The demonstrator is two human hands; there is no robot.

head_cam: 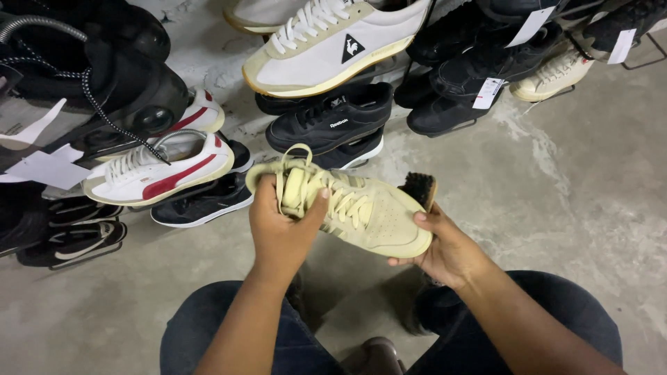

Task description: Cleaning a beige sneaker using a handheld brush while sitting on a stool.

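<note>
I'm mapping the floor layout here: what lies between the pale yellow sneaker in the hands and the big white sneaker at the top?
In the head view, a black sneaker on a rack sits between the pale yellow sneaker and the white sneaker.

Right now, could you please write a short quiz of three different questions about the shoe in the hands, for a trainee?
1. True or false: the left hand grips the pale yellow lace-up sneaker at its heel end.
2. Which hand holds the dark-bristled brush? A. left B. right
3. What lies directly beyond the sneaker on the grey concrete floor?

Key:
1. True.
2. B; it rests against the toe.
3. A black lace-up sneaker.
</note>
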